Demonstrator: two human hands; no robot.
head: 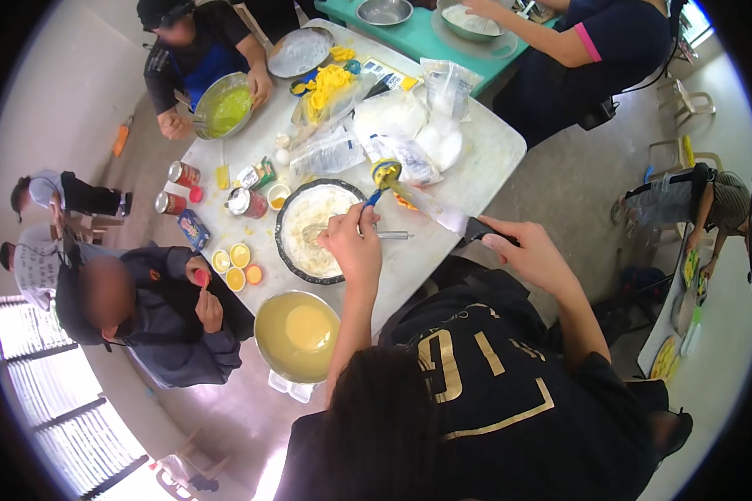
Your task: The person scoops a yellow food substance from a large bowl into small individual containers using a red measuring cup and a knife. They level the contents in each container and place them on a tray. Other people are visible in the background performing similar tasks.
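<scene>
My left hand [353, 241] grips the blue handle of a small yellow measuring scoop [386, 170], held above the bowl's right side. My right hand [529, 253] holds a long-bladed spatula or knife [437, 210] by its black handle; the blade's far end lies against the scoop. Beneath my left hand stands a dark, scalloped bowl [282, 250] of white powder, with a metal whisk [393, 235] resting in it. A large bowl of yellow batter [269, 341] is at the lower left of it. Small cups of yellow contents [240, 255] sit left of the dark bowl.
Plastic bags of white powder [390, 116], eggs [282, 156] and opened cans [247, 203] crowd the white table [501, 141]. A person at the upper left holds a bowl of green batter [227, 109]. Another person sits at the left; a third works at the green table [407, 47].
</scene>
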